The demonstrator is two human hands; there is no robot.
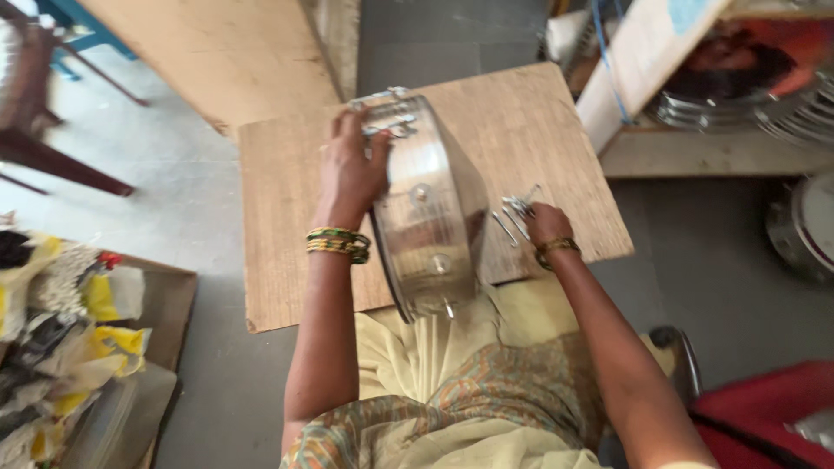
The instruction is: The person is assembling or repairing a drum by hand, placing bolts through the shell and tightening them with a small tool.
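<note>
Item: shiny metal drum shell (430, 208), round, chrome-bright, with small lugs along its wall and clamps at the far rim. It stands on edge on my worktop (287, 217), a bare plywood board set low over the floor, and its near rim hangs just past the board's near edge, over my lap.

Left hand (352, 169): laid over the far left side of the shell, fingers curled onto the rim by the clamps, gripping and steadying it upright.

Right hand (546, 224): resting on the board just right of the shell, fingers closed around a small bunch of metal tension rods (514, 213), a few fanned out on the wood.

Handling, as I judge it: stiff thin sheet metal, fairly light for its bulk, polished and so slippery; likely to roll if let go while on edge. Best held at the rim or by a lug, not on the smooth wall.

Surroundings: grey stone floor; a second plywood sheet (217, 52) lying at far left; a dark chair (43, 130) beyond it; heaped plastic packets (61, 330) near left; a wooden shelf (695, 148) with stacked metal rims at far right; something red (764, 408) near right.
</note>
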